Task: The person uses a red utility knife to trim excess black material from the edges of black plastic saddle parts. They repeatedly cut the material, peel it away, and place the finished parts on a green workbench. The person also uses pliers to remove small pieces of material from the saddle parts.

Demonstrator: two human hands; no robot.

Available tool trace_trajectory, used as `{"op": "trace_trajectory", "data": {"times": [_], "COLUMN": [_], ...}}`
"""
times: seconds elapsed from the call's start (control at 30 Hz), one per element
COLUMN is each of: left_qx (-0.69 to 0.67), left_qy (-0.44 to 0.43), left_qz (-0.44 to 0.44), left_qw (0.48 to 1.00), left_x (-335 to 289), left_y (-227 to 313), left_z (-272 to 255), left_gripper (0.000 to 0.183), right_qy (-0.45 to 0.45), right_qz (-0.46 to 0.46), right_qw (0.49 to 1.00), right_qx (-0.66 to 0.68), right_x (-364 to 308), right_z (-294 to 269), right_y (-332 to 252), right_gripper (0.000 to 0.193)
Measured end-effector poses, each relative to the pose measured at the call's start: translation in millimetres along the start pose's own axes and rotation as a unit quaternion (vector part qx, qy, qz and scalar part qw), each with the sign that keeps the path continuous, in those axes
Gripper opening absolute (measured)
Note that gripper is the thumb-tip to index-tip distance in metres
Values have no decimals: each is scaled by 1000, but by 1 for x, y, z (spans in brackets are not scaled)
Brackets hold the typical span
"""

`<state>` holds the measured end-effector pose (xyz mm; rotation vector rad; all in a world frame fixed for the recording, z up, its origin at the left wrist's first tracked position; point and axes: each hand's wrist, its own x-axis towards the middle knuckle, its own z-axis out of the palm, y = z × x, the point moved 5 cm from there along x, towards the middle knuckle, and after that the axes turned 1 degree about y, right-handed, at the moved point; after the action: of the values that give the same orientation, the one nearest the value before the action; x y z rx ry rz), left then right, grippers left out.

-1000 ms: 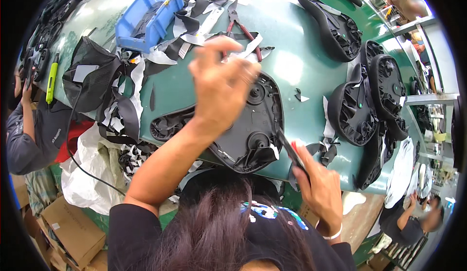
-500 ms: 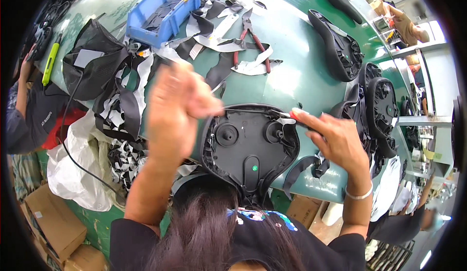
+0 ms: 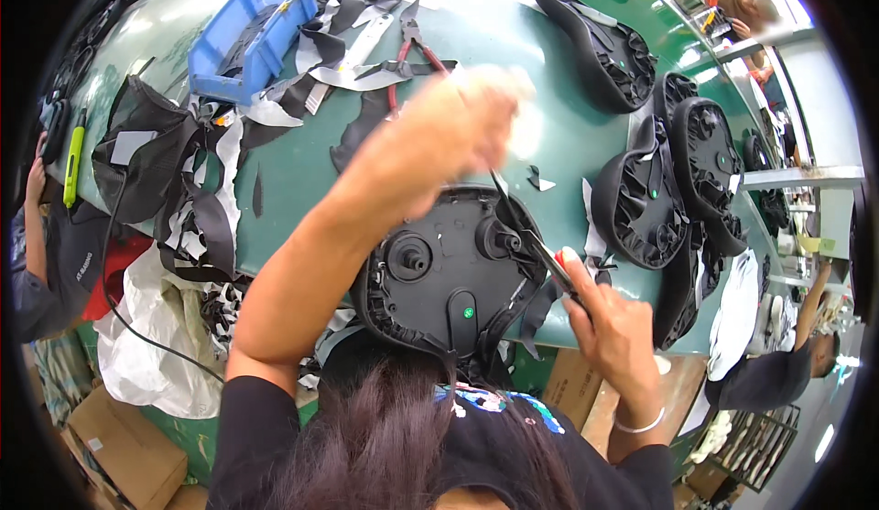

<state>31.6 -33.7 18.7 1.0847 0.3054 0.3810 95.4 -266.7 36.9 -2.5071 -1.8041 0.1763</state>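
Note:
A black saddle (image 3: 430, 281) lies upside down in front of me, its hollow underside with two round posts facing up. My right hand (image 3: 612, 327), at the saddle's right side, is closed round a slim knife (image 3: 553, 265) with a red part; its blade points to the rim. Motion blurs my left hand (image 3: 458, 135), raised above the saddle's far edge. Its fingers are closed on a thin dark strip of covering (image 3: 502, 197) that stretches down to the rim near the blade. The left forearm hides part of the saddle's far left side.
Red-handled pliers (image 3: 412, 48) lie among dark and white scraps, beside a blue bin (image 3: 252, 38). More upturned saddles (image 3: 641, 194) are at the right. A black mesh bag (image 3: 142, 153) and yellow-green tool (image 3: 75, 157) lie left. Other people work nearby.
My left hand has swung right, from left of the saddle to above its far right edge. The right hand has come down and nearer, with the knife along the rim. The view has shifted.

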Motion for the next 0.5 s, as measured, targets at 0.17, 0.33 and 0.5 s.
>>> {"op": "trace_trajectory", "data": {"times": [0.17,0.33,0.5], "left_qx": [-93,203,501], "left_qy": [233,391,-36], "left_qz": [289,347,-63], "left_qw": [924,828,863], "left_x": [-24,-50,-29], "left_y": [66,71,-39], "left_z": [-17,-24,-64], "left_gripper": [33,26,33], "right_qy": [38,-25,247], "right_qz": [133,316,274], "right_qw": [959,820,820], "right_qx": [248,478,437], "right_x": [-42,-56,-25], "right_z": [26,41,12], "right_y": [-19,-15,40], "right_gripper": [58,55,45]}}
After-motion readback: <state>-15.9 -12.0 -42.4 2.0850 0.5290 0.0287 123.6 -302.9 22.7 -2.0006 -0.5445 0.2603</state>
